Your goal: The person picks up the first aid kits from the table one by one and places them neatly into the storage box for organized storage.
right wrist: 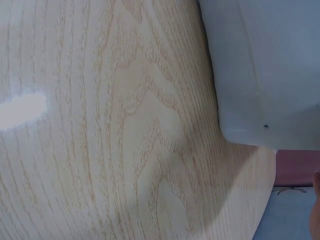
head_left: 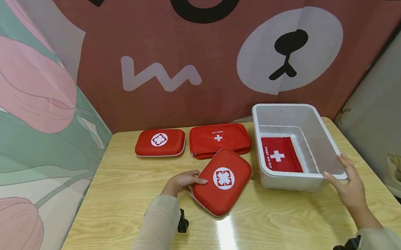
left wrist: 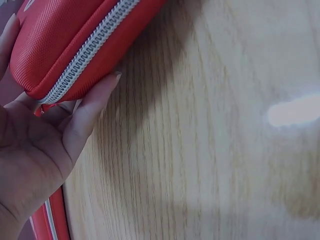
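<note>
On a wood-grain table [head_left: 103, 195], my left hand [head_left: 183, 181], fingers parted to its thickness, pinches the red case [head_left: 222, 182] just beside the white tub [head_left: 290, 184], whose rim my right hand [head_left: 352, 189] holds; I judge the case light, semi-stiff, best gripped across its zipped edge.

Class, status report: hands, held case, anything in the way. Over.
Left hand grips nearest case. Right hand holds bin corner. Bin's left wall between case and pouch inside.
</note>
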Tool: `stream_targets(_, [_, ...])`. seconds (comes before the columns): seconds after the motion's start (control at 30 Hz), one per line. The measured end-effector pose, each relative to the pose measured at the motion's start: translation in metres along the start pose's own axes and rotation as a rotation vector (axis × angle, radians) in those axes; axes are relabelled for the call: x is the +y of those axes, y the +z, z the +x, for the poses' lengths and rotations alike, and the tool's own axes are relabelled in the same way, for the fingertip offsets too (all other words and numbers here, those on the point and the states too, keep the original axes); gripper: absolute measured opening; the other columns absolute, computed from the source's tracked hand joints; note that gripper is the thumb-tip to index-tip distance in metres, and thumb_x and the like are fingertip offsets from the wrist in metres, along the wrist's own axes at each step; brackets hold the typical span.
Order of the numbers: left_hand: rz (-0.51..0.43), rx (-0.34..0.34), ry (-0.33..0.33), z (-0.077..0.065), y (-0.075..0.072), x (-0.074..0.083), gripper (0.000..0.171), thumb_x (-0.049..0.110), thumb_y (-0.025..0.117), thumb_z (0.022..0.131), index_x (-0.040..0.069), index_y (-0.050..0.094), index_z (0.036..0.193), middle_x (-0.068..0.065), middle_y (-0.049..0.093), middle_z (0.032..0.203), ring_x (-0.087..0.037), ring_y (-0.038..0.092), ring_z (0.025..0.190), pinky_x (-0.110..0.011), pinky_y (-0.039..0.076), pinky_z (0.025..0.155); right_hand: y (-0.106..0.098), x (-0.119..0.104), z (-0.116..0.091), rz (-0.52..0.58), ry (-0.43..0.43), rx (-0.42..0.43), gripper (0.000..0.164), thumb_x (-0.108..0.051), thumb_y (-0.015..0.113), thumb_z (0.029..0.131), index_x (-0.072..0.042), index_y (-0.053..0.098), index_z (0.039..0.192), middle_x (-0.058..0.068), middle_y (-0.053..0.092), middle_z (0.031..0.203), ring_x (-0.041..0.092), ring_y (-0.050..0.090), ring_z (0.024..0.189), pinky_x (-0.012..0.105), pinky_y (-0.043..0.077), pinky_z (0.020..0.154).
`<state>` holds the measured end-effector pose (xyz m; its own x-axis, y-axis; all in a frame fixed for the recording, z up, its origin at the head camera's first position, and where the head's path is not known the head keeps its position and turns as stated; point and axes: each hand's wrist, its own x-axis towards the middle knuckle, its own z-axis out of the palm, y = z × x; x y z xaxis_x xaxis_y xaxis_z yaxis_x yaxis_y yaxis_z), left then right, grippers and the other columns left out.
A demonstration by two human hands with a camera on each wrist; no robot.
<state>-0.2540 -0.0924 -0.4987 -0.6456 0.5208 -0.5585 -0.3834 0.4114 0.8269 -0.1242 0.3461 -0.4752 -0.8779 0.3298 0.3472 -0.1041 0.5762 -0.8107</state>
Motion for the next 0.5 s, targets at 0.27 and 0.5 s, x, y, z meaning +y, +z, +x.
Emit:
stream_targets(0.27, [-0.047, 0.041, 0.04, 0.0028, -0.0016, -0.0046, 0.032, 0.021, 0.062, 0.078, 0.004, 0.047, 0.101, -0.009, 0.058, 0.08, -0.019, 0.058, 0.063, -0.033, 0.048, 0.053, -0.0004, 0.0005, -0.0009, 0.001, 0.006, 0.002, 0.062, -0.006, 0.059, 0.079, -0.002, 0.029, 0.133, 0.002, 0.018, 0.141, 0.008, 0.016, 0.122, 0.026, 0.01, 0.101])
stream_targets(0.5, [-0.096, 0.075, 0.078, 0.0025, -0.0009, -0.0034, 0.032, 0.02, 0.061, 0.078, 0.004, 0.044, 0.101, -0.009, 0.056, 0.082, -0.019, 0.058, 0.062, -0.032, 0.048, 0.053, -0.0002, 0.0009, 0.0004, 0.009, 0.006, -0.004, 0.063, -0.006, 0.059, 0.079, -0.002, 0.028, 0.133, 0.006, 0.017, 0.141, 0.009, 0.016, 0.123, 0.027, 0.01, 0.101])
